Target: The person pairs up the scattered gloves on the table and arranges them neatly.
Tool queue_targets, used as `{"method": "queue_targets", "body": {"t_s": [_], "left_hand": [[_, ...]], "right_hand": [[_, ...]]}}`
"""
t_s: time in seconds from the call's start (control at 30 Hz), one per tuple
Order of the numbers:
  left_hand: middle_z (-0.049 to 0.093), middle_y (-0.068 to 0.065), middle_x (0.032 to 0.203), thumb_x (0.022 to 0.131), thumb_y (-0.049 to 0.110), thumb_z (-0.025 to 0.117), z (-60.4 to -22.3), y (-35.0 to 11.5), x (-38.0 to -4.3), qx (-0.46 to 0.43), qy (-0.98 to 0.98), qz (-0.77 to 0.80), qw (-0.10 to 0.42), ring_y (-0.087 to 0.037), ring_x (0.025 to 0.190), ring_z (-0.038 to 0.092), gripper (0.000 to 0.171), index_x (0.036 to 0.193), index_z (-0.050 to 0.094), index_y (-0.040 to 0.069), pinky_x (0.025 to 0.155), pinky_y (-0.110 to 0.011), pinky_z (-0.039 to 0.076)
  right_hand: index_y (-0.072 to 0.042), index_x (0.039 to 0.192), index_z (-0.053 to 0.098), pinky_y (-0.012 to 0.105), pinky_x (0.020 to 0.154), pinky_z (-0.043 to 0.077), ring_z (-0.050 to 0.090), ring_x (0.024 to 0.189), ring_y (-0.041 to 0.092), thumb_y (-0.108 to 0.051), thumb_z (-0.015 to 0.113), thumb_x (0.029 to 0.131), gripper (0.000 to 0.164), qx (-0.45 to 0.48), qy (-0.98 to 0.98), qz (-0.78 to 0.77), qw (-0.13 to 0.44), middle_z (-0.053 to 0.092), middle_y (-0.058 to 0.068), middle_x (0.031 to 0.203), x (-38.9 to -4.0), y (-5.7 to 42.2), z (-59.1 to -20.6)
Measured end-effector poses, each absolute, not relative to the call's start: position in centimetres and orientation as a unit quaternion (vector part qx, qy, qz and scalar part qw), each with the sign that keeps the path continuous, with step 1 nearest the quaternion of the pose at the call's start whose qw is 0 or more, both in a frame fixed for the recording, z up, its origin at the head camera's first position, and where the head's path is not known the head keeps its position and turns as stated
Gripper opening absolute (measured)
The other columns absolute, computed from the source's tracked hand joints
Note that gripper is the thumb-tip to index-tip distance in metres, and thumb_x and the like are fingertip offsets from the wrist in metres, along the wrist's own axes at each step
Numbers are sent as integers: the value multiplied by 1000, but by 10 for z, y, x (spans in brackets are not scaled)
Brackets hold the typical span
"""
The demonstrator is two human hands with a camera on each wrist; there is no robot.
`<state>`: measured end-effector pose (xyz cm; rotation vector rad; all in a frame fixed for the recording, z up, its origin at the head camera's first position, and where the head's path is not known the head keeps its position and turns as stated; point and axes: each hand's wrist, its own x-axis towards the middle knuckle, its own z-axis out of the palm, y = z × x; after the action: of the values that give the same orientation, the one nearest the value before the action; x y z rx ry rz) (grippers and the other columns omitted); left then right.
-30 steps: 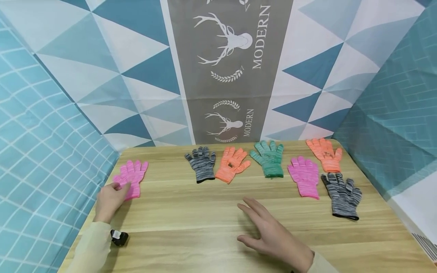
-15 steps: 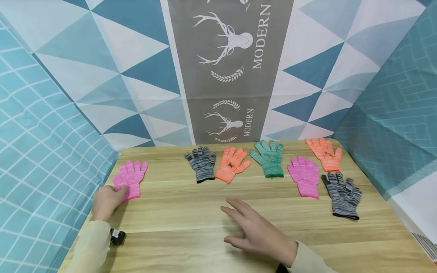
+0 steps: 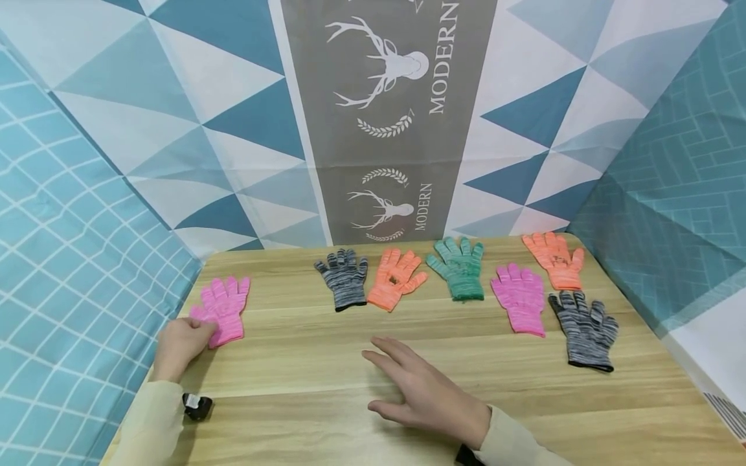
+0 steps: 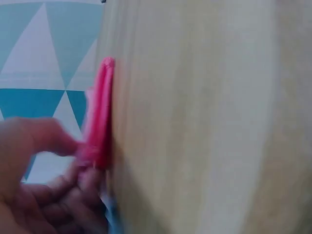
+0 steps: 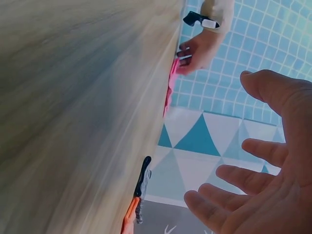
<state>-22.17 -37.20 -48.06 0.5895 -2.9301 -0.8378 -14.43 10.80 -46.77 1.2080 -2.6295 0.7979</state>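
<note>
On the left side of the table a pink knit glove point(image 3: 226, 307) lies with its fingers pointing away. My left hand point(image 3: 180, 343) pinches its near-left edge between thumb and fingers. In the left wrist view, the thumb point(image 4: 53, 139) presses against the pink glove point(image 4: 102, 114), whose edge rises slightly off the wood. My right hand point(image 3: 422, 395) hovers over the middle of the table, fingers spread and holding nothing. The right wrist view shows that hand point(image 5: 263, 170) with straight fingers and the left hand point(image 5: 197, 51) at the pink glove beyond.
Along the back lie a grey-black glove point(image 3: 344, 281), an orange glove point(image 3: 395, 279) and a green glove point(image 3: 460, 268). On the right are another pink glove point(image 3: 520, 299), orange glove point(image 3: 556, 260) and grey-black glove point(image 3: 585, 331). Patterned cloth walls point(image 3: 384, 149) border the wooden table point(image 3: 291, 375).
My right hand has moved left across the table. The left hand has shifted slightly left, and the pink glove it pinches has turned and slid a little toward me. The other gloves stay put.
</note>
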Motion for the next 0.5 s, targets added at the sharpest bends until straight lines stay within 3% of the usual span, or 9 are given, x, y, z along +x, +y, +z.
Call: {"method": "queue_targets", "body": {"t_s": [0.17,0.27,0.37,0.43,0.5], "left_hand": [[76,-16,89,91,26,66,-482,-371,-224,203,-926,-307,87,-10,69,59,29,101,72,-1,60,-25,44],[78,-19,97,91,23,69,-483,-371,-225,202,-920,-323,95,4,65,58,30,110,71,-1,59,-19,45],[77,-22,105,92,24,72,-481,-370,-225,209,-913,-340,84,9,65,56,41,121,67,-4,58,-15,45],[75,-24,112,92,27,73,-480,-369,-225,221,-908,-349,72,-2,69,66,52,131,61,-6,63,-19,48],[68,-28,125,94,29,72,-479,-370,-223,231,-903,-357,57,-24,91,74,61,138,55,-10,80,-29,55]], "right_hand": [[-24,158,38,42,111,49,43,147,26,-51,71,94,77,412,-869,259,89,40,7,161,-147,105,-469],[-20,158,38,43,110,49,46,145,27,-48,74,93,79,418,-864,259,105,42,9,160,-150,105,-468],[-19,159,36,42,110,49,47,144,27,-45,76,92,82,417,-863,262,117,44,10,159,-153,107,-465],[-19,160,35,41,111,48,47,144,26,-45,75,93,83,411,-864,262,123,44,10,159,-156,109,-461],[-18,160,35,41,113,47,47,144,26,-44,75,92,83,404,-865,268,126,44,10,159,-158,111,-457]]}}
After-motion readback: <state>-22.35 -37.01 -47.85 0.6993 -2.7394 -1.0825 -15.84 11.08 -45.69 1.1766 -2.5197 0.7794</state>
